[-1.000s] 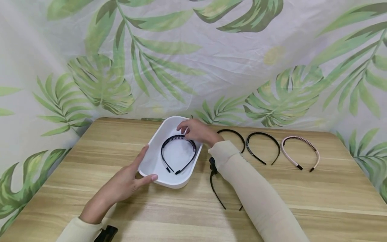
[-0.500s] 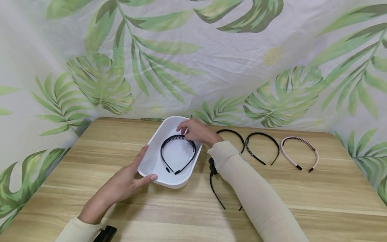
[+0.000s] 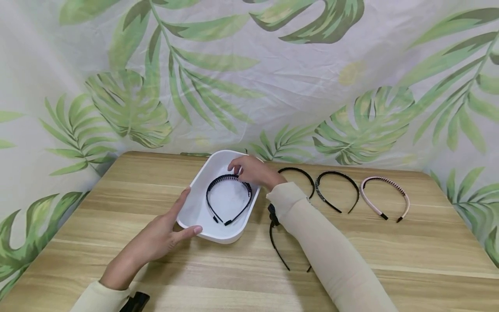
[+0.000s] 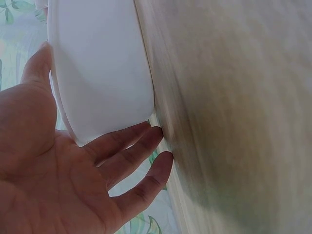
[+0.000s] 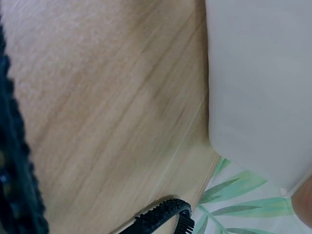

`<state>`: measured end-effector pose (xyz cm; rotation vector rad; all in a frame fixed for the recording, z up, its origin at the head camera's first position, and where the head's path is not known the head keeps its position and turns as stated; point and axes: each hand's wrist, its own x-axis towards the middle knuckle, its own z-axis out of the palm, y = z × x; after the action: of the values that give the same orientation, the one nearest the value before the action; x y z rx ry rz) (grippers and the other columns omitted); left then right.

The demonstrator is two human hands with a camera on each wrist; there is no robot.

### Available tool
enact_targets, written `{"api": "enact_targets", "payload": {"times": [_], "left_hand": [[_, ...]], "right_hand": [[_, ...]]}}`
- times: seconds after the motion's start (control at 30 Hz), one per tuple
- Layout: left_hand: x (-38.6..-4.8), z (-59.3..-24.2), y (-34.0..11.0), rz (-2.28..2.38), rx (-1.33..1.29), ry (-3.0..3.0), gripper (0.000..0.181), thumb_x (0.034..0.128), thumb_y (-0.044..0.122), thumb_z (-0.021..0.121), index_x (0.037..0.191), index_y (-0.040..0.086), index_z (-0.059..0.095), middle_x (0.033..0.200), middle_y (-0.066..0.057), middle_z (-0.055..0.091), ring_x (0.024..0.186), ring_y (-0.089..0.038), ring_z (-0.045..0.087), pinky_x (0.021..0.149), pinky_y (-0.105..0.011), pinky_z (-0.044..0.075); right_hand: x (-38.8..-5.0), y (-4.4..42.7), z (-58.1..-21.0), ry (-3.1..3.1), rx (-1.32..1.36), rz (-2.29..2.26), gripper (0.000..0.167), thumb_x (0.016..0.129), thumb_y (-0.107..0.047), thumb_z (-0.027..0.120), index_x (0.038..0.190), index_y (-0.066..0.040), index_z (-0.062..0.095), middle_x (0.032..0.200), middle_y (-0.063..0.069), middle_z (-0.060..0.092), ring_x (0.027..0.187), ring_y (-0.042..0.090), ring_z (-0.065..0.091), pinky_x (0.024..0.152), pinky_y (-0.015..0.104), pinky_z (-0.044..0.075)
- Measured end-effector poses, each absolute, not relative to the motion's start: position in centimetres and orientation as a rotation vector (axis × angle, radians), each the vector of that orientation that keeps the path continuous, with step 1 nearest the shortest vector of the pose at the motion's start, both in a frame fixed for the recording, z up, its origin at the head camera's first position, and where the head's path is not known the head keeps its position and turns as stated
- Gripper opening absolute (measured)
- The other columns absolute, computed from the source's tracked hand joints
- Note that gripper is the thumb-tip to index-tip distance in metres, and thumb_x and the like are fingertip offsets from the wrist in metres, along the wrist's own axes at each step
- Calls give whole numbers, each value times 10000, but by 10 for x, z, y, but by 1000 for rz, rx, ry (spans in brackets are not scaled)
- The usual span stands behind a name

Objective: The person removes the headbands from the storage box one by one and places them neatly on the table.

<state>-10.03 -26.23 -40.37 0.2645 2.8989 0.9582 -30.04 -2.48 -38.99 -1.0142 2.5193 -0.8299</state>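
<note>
The left hand (image 3: 167,229) is spread wide at the near-left corner of the white plastic bin (image 3: 199,210), thumb over the rim and loosely straight fingers along the outer wall, steadying it rather than clasping it. The right hand (image 3: 255,170) reaches over the bin's right side with bent fingers at the arch of a black toothed headband (image 3: 227,177) lying inside, tips toward the near end; whether it pinches the band or only touches it, I cannot tell. Should the fingers draw back carelessly, the comb teeth could catch and drag the band up or askew; with so light a hold at the left, the bin could then slide or swivel. The right sleeve (image 3: 323,247) crosses above a black headband (image 3: 275,247) on the near side, so a low sweep of the forearm might shift it. Beyond the arm, a slim black headband (image 3: 300,170), a black headband with a glittery side (image 3: 338,173) and a pink headband (image 3: 384,178) lie in a row. All rest on a pale wood-grain table (image 3: 374,260); the bin stands near its back edge, so a push backward risks an overhang. Behind hangs a whitish, creased cloth (image 3: 218,104) printed with green leaves.
</note>
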Motion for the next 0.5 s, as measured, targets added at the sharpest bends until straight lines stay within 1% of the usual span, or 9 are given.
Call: {"api": "enact_targets", "payload": {"times": [0.27, 0.5], "left_hand": [[-100, -403, -262, 957, 267, 2895, 1036, 983, 475, 717, 1702, 150, 45, 1468, -395, 522, 1255, -495, 626, 1029, -673, 480], [-100, -404, -262, 957, 269, 2896, 1040, 984, 476, 715, 1702, 150, 37, 1469, -400, 517, 1250, -494, 628, 1028, -670, 482]], "right_hand": [[-302, -25, -391, 2542, -1010, -792, 464, 872, 134, 581, 1287, -27, 711, 1151, 159, 746, 1065, 257, 674, 827, 245, 529], [-302, -24, -390, 2527, -1006, -858, 439, 876, 130, 592, 1277, 1, 714, 1152, 182, 750, 1068, 278, 686, 837, 261, 559]]}}
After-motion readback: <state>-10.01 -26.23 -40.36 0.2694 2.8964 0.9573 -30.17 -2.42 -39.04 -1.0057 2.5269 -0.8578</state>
